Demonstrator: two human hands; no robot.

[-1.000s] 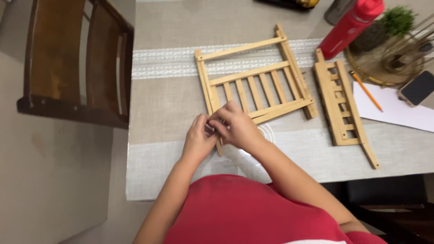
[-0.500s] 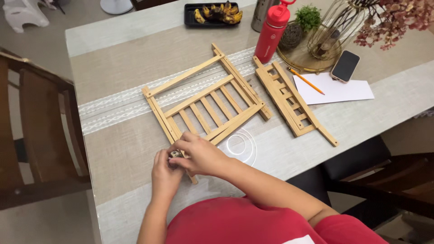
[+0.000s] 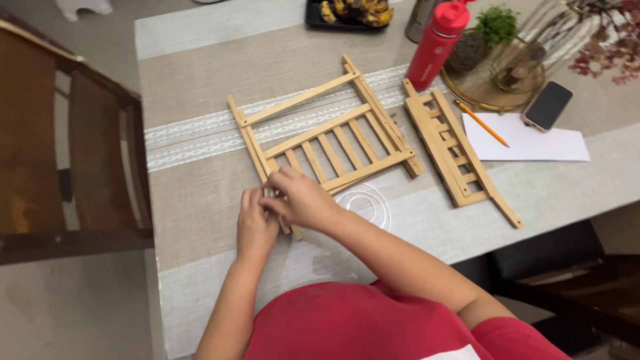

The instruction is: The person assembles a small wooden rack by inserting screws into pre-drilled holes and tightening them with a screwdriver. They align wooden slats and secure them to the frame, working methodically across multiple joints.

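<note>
Your view has swung since a second ago: the table [image 3: 200, 220] now runs at a slant and more of its far end shows. Your hands have barely shifted. Your left hand [image 3: 257, 223] and right hand [image 3: 303, 199] stay pressed together over the near left corner of the slatted frame [image 3: 330, 140], which lies flat, so the work holds at that one spot. Your fingers hide whatever sits between them; you can't tell if they pinch something small. A second frame [image 3: 453, 150] lies just beside it.
</note>
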